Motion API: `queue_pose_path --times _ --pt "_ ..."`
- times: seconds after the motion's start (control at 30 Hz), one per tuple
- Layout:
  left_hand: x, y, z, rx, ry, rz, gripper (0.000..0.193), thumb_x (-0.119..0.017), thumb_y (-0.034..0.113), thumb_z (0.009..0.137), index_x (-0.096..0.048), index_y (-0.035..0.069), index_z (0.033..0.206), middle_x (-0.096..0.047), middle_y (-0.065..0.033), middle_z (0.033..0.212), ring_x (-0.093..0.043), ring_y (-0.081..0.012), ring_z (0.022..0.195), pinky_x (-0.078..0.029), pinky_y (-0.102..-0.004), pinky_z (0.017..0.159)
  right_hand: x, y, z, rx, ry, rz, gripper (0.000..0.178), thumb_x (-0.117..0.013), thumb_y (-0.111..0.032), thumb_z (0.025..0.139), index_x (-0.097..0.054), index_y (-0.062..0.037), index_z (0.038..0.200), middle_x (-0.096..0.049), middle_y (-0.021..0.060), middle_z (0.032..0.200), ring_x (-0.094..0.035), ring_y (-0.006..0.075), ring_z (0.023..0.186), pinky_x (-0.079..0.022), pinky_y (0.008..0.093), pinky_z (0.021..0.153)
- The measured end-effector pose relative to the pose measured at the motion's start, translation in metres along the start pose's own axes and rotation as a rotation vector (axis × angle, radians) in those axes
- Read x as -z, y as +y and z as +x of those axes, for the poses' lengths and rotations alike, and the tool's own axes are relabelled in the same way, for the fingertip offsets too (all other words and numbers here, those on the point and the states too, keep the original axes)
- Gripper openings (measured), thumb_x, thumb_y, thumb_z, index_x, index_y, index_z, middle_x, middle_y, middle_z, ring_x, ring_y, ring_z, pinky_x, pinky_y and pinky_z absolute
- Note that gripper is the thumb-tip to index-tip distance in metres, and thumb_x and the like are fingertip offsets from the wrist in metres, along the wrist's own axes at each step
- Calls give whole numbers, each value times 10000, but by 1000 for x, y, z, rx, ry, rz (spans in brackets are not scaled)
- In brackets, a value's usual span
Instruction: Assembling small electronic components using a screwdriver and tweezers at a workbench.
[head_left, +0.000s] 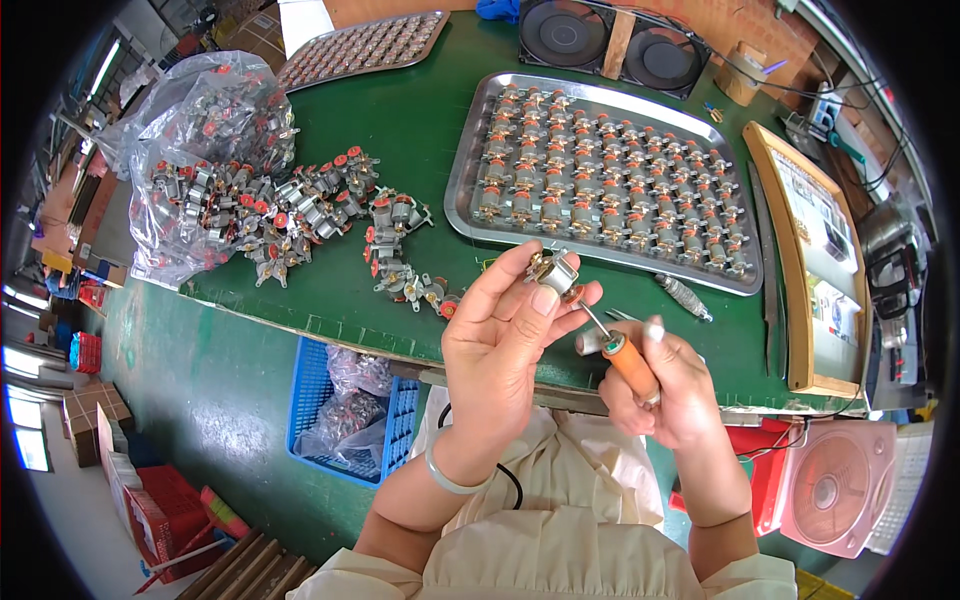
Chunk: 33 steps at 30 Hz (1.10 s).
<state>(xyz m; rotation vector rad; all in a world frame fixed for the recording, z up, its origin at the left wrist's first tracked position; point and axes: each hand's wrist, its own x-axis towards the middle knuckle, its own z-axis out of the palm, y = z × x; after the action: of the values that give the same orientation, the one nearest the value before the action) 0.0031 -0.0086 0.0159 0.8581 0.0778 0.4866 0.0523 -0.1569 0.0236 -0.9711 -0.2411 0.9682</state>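
Note:
Between the thumb and fingers of my left hand point(495, 355) is a small metal part with a silver casing point(560, 275), brass-coloured pieces on top and a reddish ring at its lower side. My right hand point(680, 390) grips a screwdriver point(632, 368) with an orange handle. Its thin shaft points up and left, and the tip meets the part near the ring; whether it sits in a screw I cannot tell. Just beyond my hands lies a metal tray point(465, 190) lined with rows of similar parts. A loose pile of them point(320, 205) spreads across the green table from the left.
A clear plastic bag point(165, 215) full of parts slumps at the table's left edge. Farther back are a second loaded tray point(365, 52) and two black round fans point(565, 35). At right lies a wooden frame point(800, 300). A blue crate point(310, 400) with bagged parts stands on the floor.

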Motion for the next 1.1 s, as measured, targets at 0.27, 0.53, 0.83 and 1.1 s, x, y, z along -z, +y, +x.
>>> queue_pose_path --times 0.27,0.53,0.83,1.1 --pt "7 2 3 22 -102 61 315 -400 118 907 -410 -19 1191 -568 -152 1020 -600 -292 898 -532 -320 744 -13 5 5 347 261 -328 226 -566 -4 781 -434 -41 960 -471 7 618 -457 60 517 -354 167 432" --pt "5 -2 4 40 -59 14 226 -448 125 893 -472 -20 1064 -587 -122 933 -612 -218 823 -530 -321 704 -19 11 29 1089 437 -1263 362 -702 12 622 -496 -36 916 -471 32 613 -422 122 477 -365 243 421" --pt "4 -5 5 -30 3 200 191 -479 114 881 -493 -21 1016 -591 -89 877 -587 -146 782 -494 -276 691 -13 17 33 1023 390 -1114 262 -626 47 691 -514 2 923 -528 59 643 -469 130 497 -382 234 444" --pt "-2 -12 0 -170 28 269 177 -476 99 881 -500 -25 1006 -590 -81 872 -574 -124 769 -480 -253 675 -18 15 28 753 277 -673 201 -556 65 731 -515 23 924 -407 -45 573 -314 12 509 -318 166 459"
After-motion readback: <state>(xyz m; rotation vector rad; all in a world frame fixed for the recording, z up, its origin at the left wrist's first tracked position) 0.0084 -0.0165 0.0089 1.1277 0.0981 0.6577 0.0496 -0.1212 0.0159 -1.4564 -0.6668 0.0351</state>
